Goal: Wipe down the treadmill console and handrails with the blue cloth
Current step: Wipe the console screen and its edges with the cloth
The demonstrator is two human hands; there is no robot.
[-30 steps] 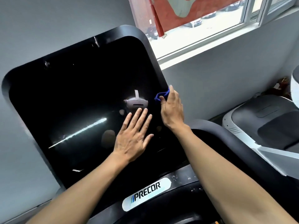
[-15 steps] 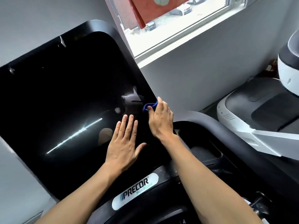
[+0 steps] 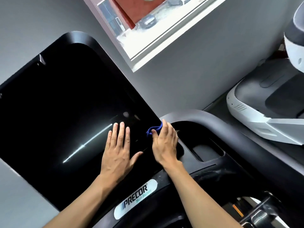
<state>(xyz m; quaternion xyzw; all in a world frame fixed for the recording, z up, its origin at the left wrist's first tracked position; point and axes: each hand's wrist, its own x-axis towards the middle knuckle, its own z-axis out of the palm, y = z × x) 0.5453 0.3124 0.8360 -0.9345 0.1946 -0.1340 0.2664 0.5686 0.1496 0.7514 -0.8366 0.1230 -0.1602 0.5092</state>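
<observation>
the right hand [image 3: 165,143] pinches the bunched blue cloth [image 3: 154,129], now lower at the black console screen [image 3: 65,112]'s right edge, beside the grey handrail [image 3: 213,119]. the left hand [image 3: 119,150] stays flat, fingers together, on the glass. the cloth's fold runs up-right.

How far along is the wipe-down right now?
Done: cannot be judged; the console screen just looks glossy. In hand: the right hand grips the blue cloth at the screen's lower right edge, while the left hand lies flat on the glass. Left: the grey handrail looks untouched.
</observation>
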